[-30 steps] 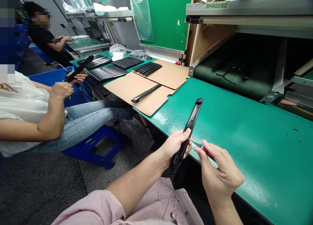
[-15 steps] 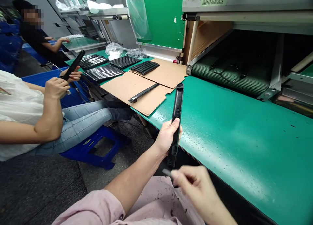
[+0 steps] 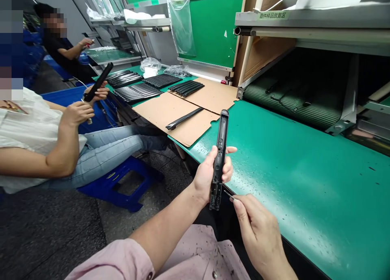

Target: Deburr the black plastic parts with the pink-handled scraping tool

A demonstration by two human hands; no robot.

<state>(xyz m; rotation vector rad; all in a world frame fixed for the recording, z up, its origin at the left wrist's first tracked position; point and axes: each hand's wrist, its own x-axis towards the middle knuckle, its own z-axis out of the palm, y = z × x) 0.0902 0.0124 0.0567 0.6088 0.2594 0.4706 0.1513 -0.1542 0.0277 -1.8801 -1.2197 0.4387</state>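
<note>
My camera sits on my head and looks forward and down, past my pink sleeve [image 3: 106,261] to my left hand [image 3: 210,176] and right hand [image 3: 258,235], both close beneath it. It faces along the green workbench [image 3: 304,190], with a seated person [image 3: 30,137] off to the left and a shelf [image 3: 310,20] higher up ahead.
</note>
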